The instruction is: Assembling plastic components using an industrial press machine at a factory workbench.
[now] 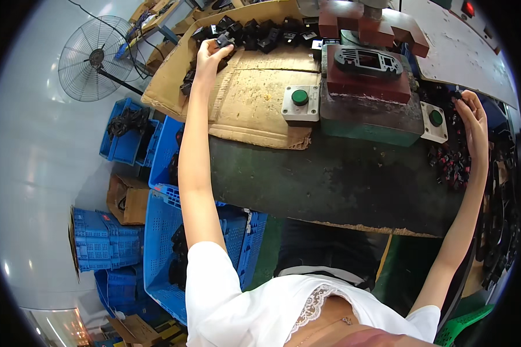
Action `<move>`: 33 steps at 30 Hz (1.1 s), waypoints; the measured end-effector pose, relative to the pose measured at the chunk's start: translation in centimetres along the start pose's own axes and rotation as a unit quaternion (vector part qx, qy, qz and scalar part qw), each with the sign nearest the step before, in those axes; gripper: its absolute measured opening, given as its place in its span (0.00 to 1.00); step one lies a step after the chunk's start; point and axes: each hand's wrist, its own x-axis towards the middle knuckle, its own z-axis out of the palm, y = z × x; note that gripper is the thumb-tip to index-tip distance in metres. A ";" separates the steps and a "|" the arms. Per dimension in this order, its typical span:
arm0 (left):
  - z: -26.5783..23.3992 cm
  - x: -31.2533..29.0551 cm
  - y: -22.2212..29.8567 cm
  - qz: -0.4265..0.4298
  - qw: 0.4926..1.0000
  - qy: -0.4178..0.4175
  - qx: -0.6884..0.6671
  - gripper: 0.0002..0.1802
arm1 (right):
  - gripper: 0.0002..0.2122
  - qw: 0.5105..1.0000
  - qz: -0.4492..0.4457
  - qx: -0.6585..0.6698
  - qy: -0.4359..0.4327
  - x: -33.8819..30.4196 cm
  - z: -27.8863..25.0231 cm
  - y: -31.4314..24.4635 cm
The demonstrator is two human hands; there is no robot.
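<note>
Head view: a black-and-grey slotted oblong piece (369, 61) lies right of the left hand (209, 56), long axis left-right, nearer the right hand (474, 120).
It sits raised toward the worn dark tabletop (307, 179)'s far edge; the left hand pinches a small black boxy part (223, 40) at the far-left corner; the right, half-curled at the right edge, has an unclear hold.

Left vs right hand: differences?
Place: the left hand is left of the press, by the black blocks; the right hand is right of it, near small red and black parts. Height: the left hand sits higher in frame than the right hand. Grip: the left hand pinches a dark piece; the right hand's hold is unclear. Both are bare.
</note>
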 end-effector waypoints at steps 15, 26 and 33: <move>6.3 -1.0 5.4 -0.127 0.870 -0.118 -0.461 0.13 | 0.10 0.998 -0.037 0.033 -0.023 -0.6 1.4 -0.8; 12.8 -5.4 11.0 -0.027 0.947 -0.220 -0.230 0.18 | 0.21 0.991 -0.055 0.072 -0.101 -1.5 2.8 -2.8; 17.0 -7.2 12.3 0.044 0.968 -0.192 -0.152 0.19 | 0.19 0.995 -0.056 0.038 -0.077 -1.5 3.1 -3.1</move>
